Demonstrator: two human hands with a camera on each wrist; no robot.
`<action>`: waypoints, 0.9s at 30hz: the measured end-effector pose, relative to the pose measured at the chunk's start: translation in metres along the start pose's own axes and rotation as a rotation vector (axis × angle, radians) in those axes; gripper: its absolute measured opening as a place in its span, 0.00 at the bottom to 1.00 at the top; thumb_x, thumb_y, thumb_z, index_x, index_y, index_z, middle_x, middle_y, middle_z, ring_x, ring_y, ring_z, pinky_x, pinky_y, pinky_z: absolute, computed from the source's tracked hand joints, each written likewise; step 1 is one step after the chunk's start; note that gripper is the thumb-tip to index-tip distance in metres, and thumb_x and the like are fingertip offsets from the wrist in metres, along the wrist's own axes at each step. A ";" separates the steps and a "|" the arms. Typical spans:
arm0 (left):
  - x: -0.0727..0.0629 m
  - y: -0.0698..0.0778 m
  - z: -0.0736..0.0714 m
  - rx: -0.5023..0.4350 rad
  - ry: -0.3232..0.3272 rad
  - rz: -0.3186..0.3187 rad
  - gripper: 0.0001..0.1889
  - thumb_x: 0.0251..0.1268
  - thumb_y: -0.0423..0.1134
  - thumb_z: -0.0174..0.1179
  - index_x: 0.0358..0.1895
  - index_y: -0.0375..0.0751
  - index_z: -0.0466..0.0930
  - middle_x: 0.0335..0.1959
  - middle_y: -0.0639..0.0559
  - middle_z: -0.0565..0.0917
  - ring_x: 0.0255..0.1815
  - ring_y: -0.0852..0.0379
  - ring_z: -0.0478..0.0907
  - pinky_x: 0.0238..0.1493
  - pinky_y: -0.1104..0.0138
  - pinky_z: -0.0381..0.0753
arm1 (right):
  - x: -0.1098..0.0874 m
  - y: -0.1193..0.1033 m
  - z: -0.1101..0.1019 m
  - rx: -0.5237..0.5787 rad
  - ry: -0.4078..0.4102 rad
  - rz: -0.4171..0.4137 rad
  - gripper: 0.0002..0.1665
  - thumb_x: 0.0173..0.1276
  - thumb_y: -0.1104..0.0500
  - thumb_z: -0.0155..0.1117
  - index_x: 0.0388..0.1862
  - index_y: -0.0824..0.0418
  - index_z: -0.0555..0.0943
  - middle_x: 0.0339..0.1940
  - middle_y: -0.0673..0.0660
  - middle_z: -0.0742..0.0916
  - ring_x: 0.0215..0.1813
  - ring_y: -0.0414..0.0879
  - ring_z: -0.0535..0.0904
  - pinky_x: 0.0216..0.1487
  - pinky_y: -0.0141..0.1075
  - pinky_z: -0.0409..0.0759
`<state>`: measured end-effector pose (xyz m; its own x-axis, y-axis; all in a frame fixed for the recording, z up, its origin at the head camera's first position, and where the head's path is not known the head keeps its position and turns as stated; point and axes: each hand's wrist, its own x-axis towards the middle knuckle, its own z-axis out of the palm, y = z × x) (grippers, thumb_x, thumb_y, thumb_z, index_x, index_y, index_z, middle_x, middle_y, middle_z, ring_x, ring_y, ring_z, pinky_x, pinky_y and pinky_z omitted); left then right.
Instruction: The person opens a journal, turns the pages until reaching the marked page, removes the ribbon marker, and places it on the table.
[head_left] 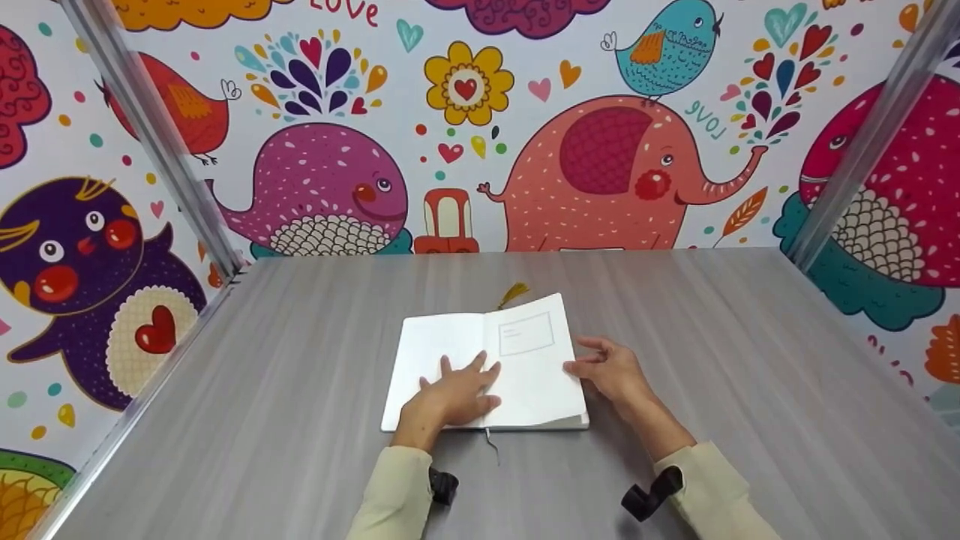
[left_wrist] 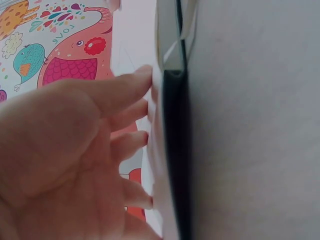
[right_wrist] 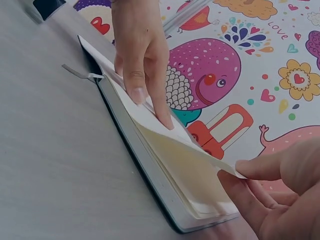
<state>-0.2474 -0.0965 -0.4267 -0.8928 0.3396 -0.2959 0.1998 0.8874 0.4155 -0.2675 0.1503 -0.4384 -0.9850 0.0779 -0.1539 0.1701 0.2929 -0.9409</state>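
Observation:
An open notebook with a dark cover lies on the table, a printed box on its right-hand page. My left hand presses flat across the inner fold, fingers spread over both sides. In the left wrist view, the fingertips of that hand meet the paper. At the right edge, my right hand pinches the page between thumb and fingers. Seen from the right wrist, the lifted page bows up from the stack beneath it. A ribbon marker hangs from the bottom of the spine.
A yellow tassel sticks out beyond the notebook's top edge. The grey table is bordered by printed wall panels and metal posts. Black straps sit at both sleeves.

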 end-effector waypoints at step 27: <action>-0.004 -0.001 -0.007 -0.051 -0.010 0.010 0.30 0.76 0.49 0.53 0.78 0.53 0.60 0.83 0.48 0.52 0.80 0.24 0.38 0.70 0.24 0.42 | 0.002 -0.001 -0.011 0.059 -0.129 0.062 0.26 0.68 0.62 0.67 0.65 0.65 0.78 0.48 0.59 0.88 0.41 0.44 0.88 0.37 0.36 0.86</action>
<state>-0.2468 -0.1008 -0.4194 -0.8868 0.3514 -0.3002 0.1873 0.8670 0.4618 -0.2688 0.1605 -0.4346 -0.9687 -0.0300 -0.2463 0.2327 0.2346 -0.9438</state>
